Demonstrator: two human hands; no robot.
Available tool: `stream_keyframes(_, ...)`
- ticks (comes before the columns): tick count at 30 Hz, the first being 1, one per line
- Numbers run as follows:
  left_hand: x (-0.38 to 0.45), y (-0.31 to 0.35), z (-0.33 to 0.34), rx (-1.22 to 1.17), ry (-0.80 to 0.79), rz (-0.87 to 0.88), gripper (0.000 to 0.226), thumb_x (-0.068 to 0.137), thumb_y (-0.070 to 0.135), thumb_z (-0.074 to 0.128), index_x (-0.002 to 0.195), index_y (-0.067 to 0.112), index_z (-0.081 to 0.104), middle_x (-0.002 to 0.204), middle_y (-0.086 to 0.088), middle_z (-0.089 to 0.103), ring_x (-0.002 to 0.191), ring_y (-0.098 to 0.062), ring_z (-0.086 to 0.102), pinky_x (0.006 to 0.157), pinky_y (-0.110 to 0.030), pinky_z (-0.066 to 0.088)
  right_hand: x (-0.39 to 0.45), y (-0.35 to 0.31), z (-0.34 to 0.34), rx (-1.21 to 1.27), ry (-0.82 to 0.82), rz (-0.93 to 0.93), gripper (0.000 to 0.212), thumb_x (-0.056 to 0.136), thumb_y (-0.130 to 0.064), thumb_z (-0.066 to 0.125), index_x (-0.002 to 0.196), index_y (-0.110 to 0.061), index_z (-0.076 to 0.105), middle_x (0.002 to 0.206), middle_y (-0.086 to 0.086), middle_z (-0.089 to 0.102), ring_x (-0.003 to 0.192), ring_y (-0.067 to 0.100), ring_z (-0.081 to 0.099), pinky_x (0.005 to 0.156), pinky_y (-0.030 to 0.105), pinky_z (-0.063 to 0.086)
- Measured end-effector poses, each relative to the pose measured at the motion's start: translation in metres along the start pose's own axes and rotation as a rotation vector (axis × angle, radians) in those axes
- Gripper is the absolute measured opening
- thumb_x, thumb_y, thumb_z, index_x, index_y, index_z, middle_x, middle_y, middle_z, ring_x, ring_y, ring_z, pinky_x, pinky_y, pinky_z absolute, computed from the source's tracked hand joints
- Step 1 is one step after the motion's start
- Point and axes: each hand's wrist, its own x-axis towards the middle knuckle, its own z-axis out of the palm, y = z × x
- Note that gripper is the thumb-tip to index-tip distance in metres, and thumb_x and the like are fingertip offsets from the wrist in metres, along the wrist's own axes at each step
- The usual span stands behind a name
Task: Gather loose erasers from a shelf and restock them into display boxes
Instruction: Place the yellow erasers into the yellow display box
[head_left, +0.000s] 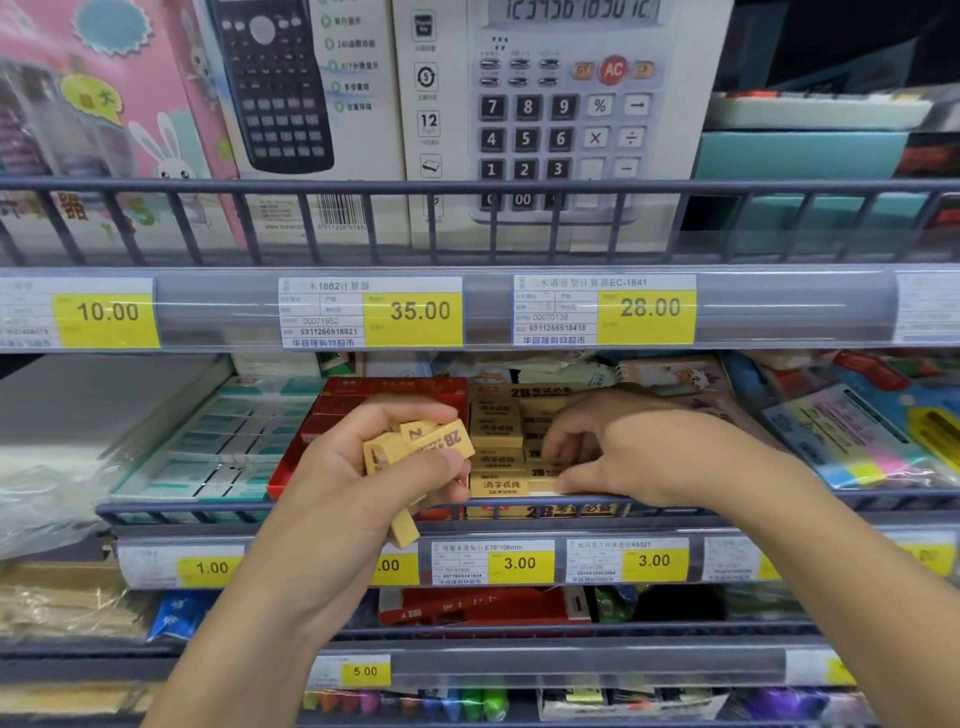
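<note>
My left hand (358, 467) grips a bunch of several yellow 2B erasers (421, 444) in front of the middle shelf; one eraser (405, 527) sticks out below the palm. Just to the right stands the yellow display box (545, 512), with rows of the same erasers (496, 434) lying in it. My right hand (613, 452) reaches into that box, its fingers curled down on the erasers at the box's right side; what the fingertips pinch is hidden. A red display box (384, 395) sits to the left of the yellow one, partly behind my left hand.
A grey wire rail (208, 512) runs along the shelf front. A teal-and-white eraser box (228, 447) lies left of the red box, and sticky notes and stationery packs (857, 441) lie to the right. Calculator boxes (545, 114) stand on the shelf above.
</note>
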Motion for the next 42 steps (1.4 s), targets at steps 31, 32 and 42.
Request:
stream_keyframes(31,-0.012,0.004,0.02,0.034,-0.023,0.062,0.042,0.072,0.044,0.085,0.107,0.025,0.076,0.088,-0.008,0.077,0.079,-0.023,0.076,0.083,-0.076,0.051,-0.024,-0.044,0.016,1.38,0.276,-0.178,0.034,0.078,-0.016,0.077,0.108,-0.001,0.071,0.103,0.017,0.074,0.089,0.027,0.068,0.079,0.033,0.054)
stream_keyframes(32,-0.012,0.003,0.019,0.034,-0.022,0.059,0.042,0.071,0.043,0.085,0.108,0.025,0.076,0.088,-0.008,0.077,0.079,-0.023,0.076,0.083,-0.074,0.052,-0.025,-0.043,0.015,1.401,0.275,-0.179,0.034,0.08,-0.015,0.076,0.109,0.0,0.07,0.105,0.019,0.074,0.092,0.029,0.069,0.079,0.034,0.056)
stream_keyframes(42,-0.006,-0.002,0.0,-0.014,0.004,0.07,0.028,0.075,0.01,0.073,0.1,0.021,0.079,0.099,-0.009,0.078,0.078,-0.027,0.075,0.069,-0.03,0.06,-0.023,-0.009,-0.026,0.505,0.07,0.08,0.016,0.084,-0.021,0.08,0.096,-0.03,0.074,0.083,-0.015,0.076,0.073,0.003,0.071,0.066,0.015,0.054)
